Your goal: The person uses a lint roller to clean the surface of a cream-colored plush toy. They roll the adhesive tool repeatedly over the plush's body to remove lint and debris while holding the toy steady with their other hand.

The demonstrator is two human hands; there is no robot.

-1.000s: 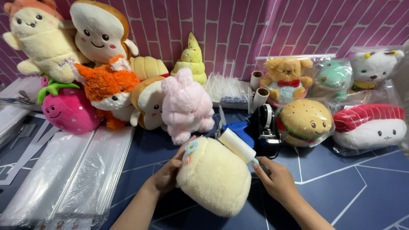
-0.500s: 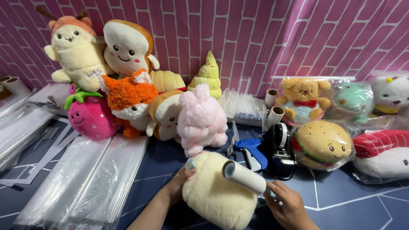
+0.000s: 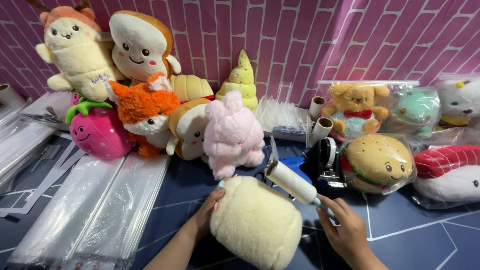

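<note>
- Left hand point(image 3: 207, 212) is pressed flat-ish against the side of a big cream plush point(image 3: 256, 222), fingers curled over its top edge, steadying it on the dark blue table point(image 3: 190, 187).
- Right hand point(image 3: 345, 227) is closed around the handle of a lint roller point(image 3: 292, 182), with the white roll sitting just above the plush's upper right edge; can't quite tell if it's touching the fur.
- The plush lies front and centre, right in front of a pink bunny plush point(image 3: 232, 132).
- To the right there's a burger plush point(image 3: 378, 161) in a clear bag, and a tape dispenser point(image 3: 327, 157) beside it.
- Flat clear bags point(image 3: 95, 210) are stacked on the left.
- Behind: a fox plush point(image 3: 143, 107) and a strawberry plush point(image 3: 97, 131) against the pink brick wall point(image 3: 300, 35).
</note>
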